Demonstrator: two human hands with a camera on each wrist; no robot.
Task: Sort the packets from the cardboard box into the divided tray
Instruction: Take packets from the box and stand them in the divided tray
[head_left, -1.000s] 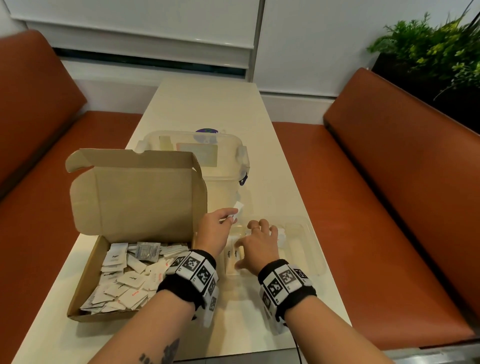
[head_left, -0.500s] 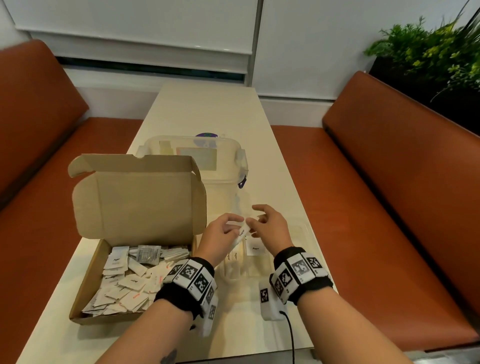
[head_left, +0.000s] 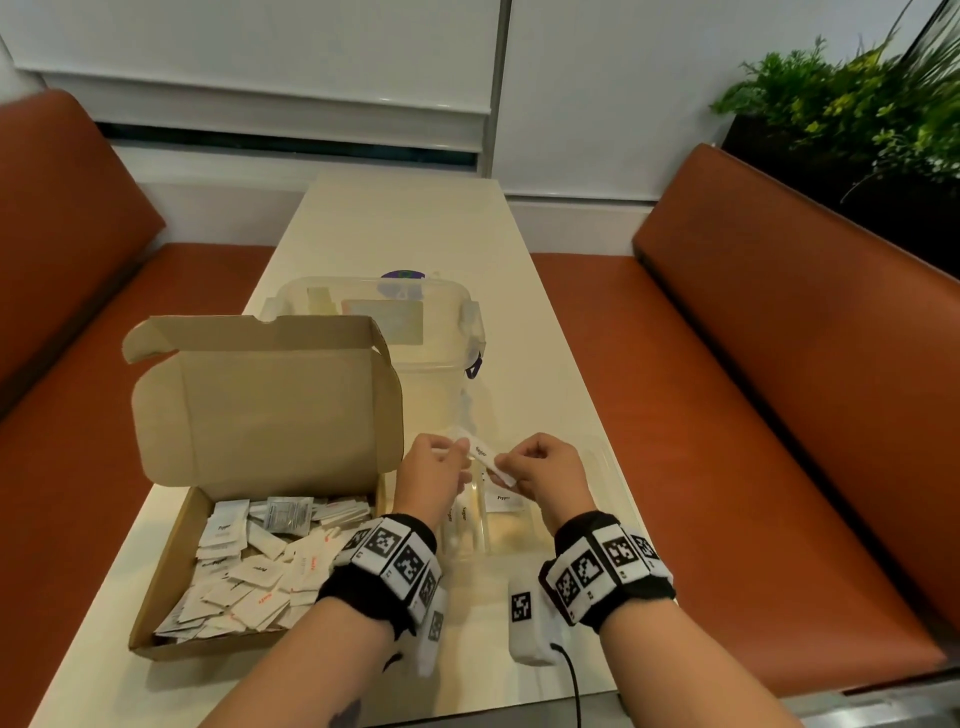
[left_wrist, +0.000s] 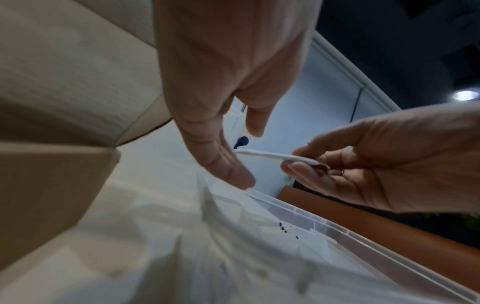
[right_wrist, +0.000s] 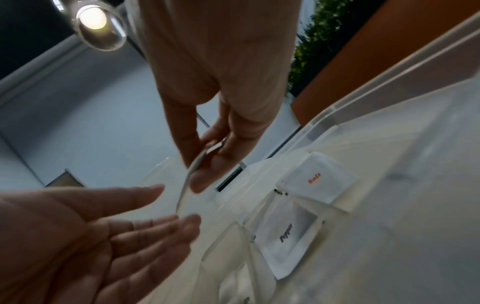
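An open cardboard box at the left holds several white packets. The clear divided tray lies to its right, under both hands. One white packet hangs above the tray. My right hand pinches its right end between thumb and fingers. My left hand is beside the other end, its fingers straight and only touching the packet. A "Salt" packet and a "Pepper" packet lie in separate tray compartments.
A clear lidded plastic container stands behind the box and its raised flap. Orange benches flank the narrow table. A plant is at the back right.
My right hand lifted off the tray and took hold of the packet that my left hand held up. The left fingers have loosened.
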